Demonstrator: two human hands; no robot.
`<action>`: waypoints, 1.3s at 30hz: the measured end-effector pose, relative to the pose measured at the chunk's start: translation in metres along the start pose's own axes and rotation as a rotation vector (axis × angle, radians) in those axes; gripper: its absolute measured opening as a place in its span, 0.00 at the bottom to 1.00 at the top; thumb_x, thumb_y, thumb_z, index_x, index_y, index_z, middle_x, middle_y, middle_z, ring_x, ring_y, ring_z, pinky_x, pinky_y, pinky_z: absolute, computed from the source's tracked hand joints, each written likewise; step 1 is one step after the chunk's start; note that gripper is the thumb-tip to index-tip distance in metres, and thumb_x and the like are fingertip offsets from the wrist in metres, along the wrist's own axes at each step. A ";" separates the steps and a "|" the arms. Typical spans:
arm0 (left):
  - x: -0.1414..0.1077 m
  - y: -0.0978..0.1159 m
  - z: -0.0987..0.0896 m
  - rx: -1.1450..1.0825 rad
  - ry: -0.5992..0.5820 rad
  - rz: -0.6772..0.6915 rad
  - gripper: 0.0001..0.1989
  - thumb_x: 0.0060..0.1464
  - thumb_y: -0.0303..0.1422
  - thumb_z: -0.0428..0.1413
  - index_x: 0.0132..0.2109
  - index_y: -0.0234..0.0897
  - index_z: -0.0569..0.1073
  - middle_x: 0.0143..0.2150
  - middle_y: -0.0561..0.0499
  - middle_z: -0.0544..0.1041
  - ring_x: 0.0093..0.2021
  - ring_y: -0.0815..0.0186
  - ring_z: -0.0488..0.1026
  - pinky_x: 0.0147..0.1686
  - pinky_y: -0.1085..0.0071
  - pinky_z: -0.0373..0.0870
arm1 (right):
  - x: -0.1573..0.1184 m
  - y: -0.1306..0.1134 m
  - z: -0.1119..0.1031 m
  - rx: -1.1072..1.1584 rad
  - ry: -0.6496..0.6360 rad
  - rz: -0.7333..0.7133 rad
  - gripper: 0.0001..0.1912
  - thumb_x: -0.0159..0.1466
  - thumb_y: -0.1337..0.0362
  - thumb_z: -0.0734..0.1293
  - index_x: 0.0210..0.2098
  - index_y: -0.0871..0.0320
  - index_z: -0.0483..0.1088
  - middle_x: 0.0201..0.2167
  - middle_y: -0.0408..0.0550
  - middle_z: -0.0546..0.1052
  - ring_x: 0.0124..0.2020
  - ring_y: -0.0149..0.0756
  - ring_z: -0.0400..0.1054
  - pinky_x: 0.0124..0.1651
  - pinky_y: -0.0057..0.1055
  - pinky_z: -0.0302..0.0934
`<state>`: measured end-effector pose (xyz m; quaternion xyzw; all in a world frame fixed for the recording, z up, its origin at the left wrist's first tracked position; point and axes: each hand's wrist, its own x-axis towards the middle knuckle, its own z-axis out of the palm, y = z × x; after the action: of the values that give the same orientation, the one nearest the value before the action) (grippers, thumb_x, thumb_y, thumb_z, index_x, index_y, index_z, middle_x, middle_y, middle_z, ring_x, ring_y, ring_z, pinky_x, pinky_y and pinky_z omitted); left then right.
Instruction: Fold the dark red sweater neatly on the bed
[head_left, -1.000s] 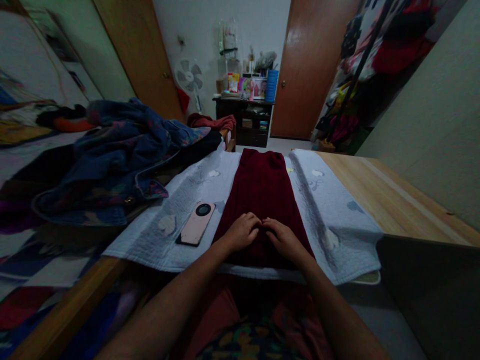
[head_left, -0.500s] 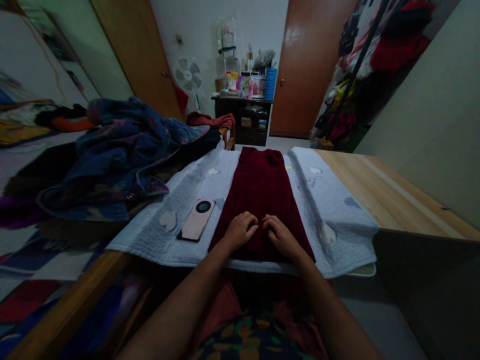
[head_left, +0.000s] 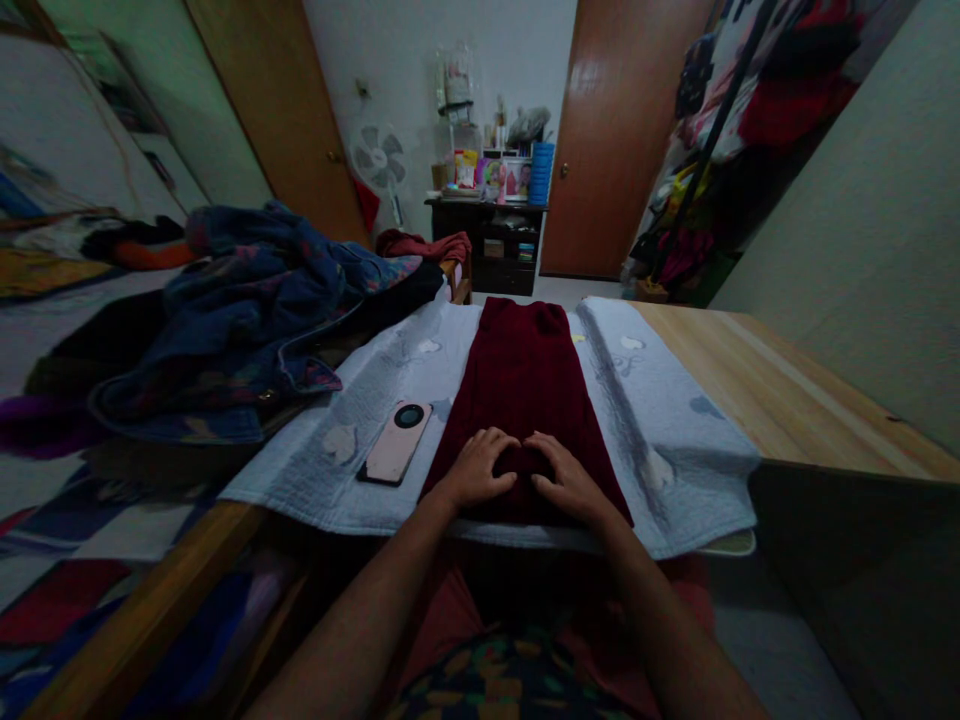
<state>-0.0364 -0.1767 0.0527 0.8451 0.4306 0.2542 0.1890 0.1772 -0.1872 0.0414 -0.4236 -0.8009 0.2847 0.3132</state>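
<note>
A dark red folded garment (head_left: 525, 370) lies lengthwise on a pale blue quilted cloth (head_left: 675, 430). On the near half of the garment rests my left hand (head_left: 484, 468), palm down, its thumb apart from its fingers. My right hand (head_left: 564, 475) lies beside it on the same garment, thumb also spread away. The fingertips of both hands nearly meet in the middle. Neither hand holds anything. Left of the garment, a pink phone (head_left: 397, 443) with a round black camera lies face down on the cloth.
A heap of denim clothing (head_left: 247, 320) lies at the left. Bare wooden board (head_left: 780, 385) extends on the right. Farther back stand a dark cabinet (head_left: 487, 255), a white fan (head_left: 379, 160) and two wooden doors. Clothes and bags hang at the back right.
Both thumbs have spread away from the fingers, and the fingertips of my two hands have come closer together. The garment and phone lie as before.
</note>
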 end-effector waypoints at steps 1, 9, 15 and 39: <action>0.000 -0.001 -0.001 -0.020 0.001 0.003 0.20 0.48 0.32 0.59 0.51 0.42 0.71 0.49 0.50 0.72 0.49 0.59 0.67 0.53 0.61 0.63 | 0.000 0.000 0.000 -0.011 -0.004 0.002 0.30 0.55 0.68 0.64 0.58 0.57 0.63 0.61 0.55 0.64 0.65 0.45 0.53 0.66 0.48 0.46; -0.001 -0.005 -0.001 -0.311 0.098 -0.089 0.10 0.59 0.32 0.51 0.43 0.40 0.76 0.44 0.50 0.78 0.46 0.64 0.73 0.49 0.67 0.68 | 0.004 0.005 0.002 0.080 0.070 0.010 0.15 0.66 0.64 0.59 0.50 0.54 0.69 0.54 0.50 0.70 0.60 0.38 0.60 0.65 0.43 0.51; -0.002 -0.006 0.001 -0.227 0.203 -0.095 0.15 0.50 0.21 0.52 0.40 0.41 0.77 0.44 0.51 0.77 0.48 0.63 0.70 0.53 0.62 0.66 | 0.002 0.006 0.007 -0.011 0.178 0.031 0.15 0.63 0.67 0.59 0.48 0.55 0.71 0.58 0.52 0.64 0.63 0.40 0.54 0.66 0.44 0.48; -0.008 -0.015 0.002 -0.343 0.329 -0.175 0.24 0.40 0.17 0.45 0.40 0.41 0.75 0.47 0.53 0.77 0.51 0.65 0.72 0.59 0.61 0.64 | 0.000 0.008 0.012 -0.050 0.228 0.001 0.28 0.55 0.77 0.58 0.51 0.50 0.71 0.58 0.48 0.64 0.61 0.39 0.55 0.65 0.46 0.50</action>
<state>-0.0484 -0.1750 0.0412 0.7076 0.4777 0.4403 0.2781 0.1727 -0.1859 0.0283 -0.4613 -0.7668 0.2146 0.3913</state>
